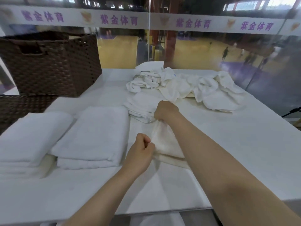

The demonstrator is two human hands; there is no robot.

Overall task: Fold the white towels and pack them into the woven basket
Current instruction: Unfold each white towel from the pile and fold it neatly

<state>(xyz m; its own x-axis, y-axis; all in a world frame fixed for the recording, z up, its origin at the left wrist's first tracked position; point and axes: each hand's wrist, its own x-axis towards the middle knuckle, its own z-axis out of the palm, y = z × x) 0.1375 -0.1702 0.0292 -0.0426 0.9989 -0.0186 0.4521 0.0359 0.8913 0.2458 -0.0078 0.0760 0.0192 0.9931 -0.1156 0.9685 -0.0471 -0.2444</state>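
1. The landmark is the woven basket [48, 62], dark brown, standing on the far left corner of the white table [228, 152]; everything below is placed from it.
2. The towel in hand [164, 142] lies well to the right of the basket and nearer the person, stretched between both fists; its lower edge trails flat on the table.
3. The left hand [141, 152] is curled tight, pinching the near end of that towel between thumb and bent fingers; the right hand [166, 111] is also closed in a fist, bunching the far end, knuckles up; neither hand has any slack fingers showing.
4. Two folded towels [92, 136] sit just in front of the basket, side by side, thick and squared; a smaller folded stack [141, 105] lies to the right of them, touching the right fist; none is in the basket yet, as far as can be seen.
5. The unfolded heap [187, 85] sprawls far right of the basket, at the back of the table.
6. Handling, as a judgement: terry cloth, light, limp and not slippery; it will sag and crease wherever unsupported, so take it by the corners or along a hem, pull it taut, and lay it flat before doubling; nothing fragile here.
7. For packing, the folded pieces will likely need a palm under and over to stay square.
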